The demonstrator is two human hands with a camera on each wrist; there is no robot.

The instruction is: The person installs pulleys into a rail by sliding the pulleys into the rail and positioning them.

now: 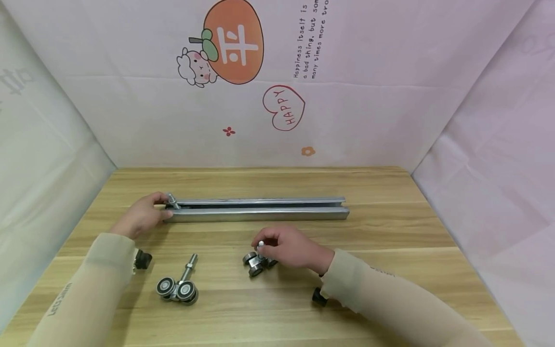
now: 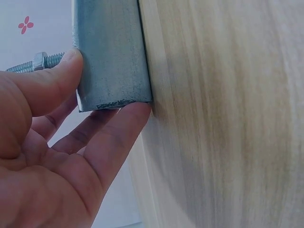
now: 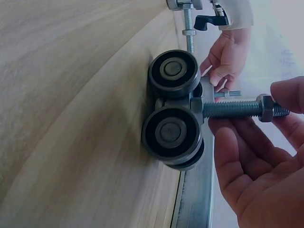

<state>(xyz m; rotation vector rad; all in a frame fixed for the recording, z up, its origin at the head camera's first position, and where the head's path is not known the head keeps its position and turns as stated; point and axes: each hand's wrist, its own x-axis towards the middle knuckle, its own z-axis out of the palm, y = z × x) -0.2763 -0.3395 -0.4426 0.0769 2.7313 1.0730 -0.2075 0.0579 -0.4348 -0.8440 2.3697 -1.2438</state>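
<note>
A metal C-shaped rail (image 1: pixel 260 215) lies lengthwise across the wooden table, its slot facing up. My left hand (image 1: pixel 145 212) grips the rail's left end; in the left wrist view the thumb presses its upper edge and a finger touches the end. A threaded bolt with a nut (image 1: pixel 172 200) sticks up from the slot beside that hand; whatever is below it inside the rail is hidden. In front of the rail, my right hand (image 1: pixel 288 248) pinches the bolt of a roller trolley (image 3: pixel 173 104), whose black-ringed wheels are close to the tabletop.
Another roller trolley (image 1: pixel 178 288) lies at the front left, its bolt pointing up and away. The wooden table (image 1: pixel 390 270) meets white printed cloth (image 1: pixel 355 125) at the back and sides. A small black device shows at each cuff.
</note>
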